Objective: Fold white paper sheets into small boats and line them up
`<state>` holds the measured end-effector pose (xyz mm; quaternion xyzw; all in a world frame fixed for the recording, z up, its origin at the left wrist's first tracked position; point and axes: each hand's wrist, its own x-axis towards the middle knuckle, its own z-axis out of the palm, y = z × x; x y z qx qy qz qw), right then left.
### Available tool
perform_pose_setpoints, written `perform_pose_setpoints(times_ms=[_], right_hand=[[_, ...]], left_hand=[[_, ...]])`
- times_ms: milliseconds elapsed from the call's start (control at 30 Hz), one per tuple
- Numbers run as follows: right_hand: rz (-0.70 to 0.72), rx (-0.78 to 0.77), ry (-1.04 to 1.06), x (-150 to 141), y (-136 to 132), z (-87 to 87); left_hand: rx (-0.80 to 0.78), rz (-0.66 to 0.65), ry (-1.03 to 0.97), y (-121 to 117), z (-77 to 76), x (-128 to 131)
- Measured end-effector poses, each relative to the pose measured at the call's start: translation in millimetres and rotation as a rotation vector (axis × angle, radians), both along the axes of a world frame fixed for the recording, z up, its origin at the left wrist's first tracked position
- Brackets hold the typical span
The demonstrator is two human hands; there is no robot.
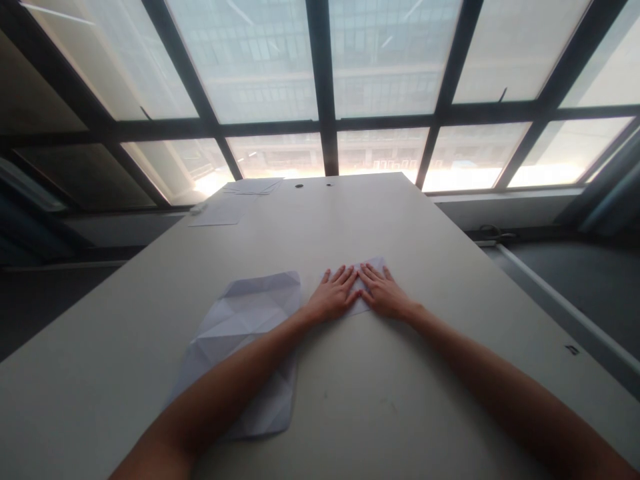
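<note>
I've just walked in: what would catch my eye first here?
Probably the left hand and right hand, laid flat side by side on a small paper near the picture's middle. To their left, partly hidden by the left forearm, a larger creased sheet lies on the table. Bright windows fill the view's top.

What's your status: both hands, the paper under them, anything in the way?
Left hand and right hand flat on small paper. Paper mostly covered. Larger creased sheet lies alongside, left forearm crossing over it.

The small paper (pixel 359 284) and larger creased sheet (pixel 247 310) look matt, the tabletop (pixel 345 227) smooth.
</note>
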<state>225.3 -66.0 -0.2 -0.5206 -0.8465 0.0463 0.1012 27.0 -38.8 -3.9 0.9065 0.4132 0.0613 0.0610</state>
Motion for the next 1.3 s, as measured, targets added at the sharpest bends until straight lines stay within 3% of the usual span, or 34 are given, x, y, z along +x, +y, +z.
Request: perform_pose_setpoints(times_ms=[100,367,500,733,933,1167,1300], right_hand=[[0.012,-0.030,0.004,0,2,-2.9],[-0.353,-0.050,0.003,11,22,-8.4],[-0.430,-0.013,0.030,19,25,-8.3],[-0.424,0.042,0.159,19,22,-5.6],[-0.403,0.188,0.354,21,23,-5.4],[-0.445,0.325,0.424,15,19,1.3],[-0.306,0.339,0.413,9,9,9.0]], left_hand=[[0.010,-0.007,0.028,0,0.6,0],[0.009,-0.021,0.039,-1,4.1,0],[-0.004,-0.018,0.034,-1,5.7,-1],[-0.006,-0.011,0.005,-1,6.5,-1],[-0.030,-0.007,-0.018,-1,9.9,-1],[-0.031,-0.031,-0.073,-2,10.7,-3],[-0.011,-0.008,-0.152,0,8.3,-3]])
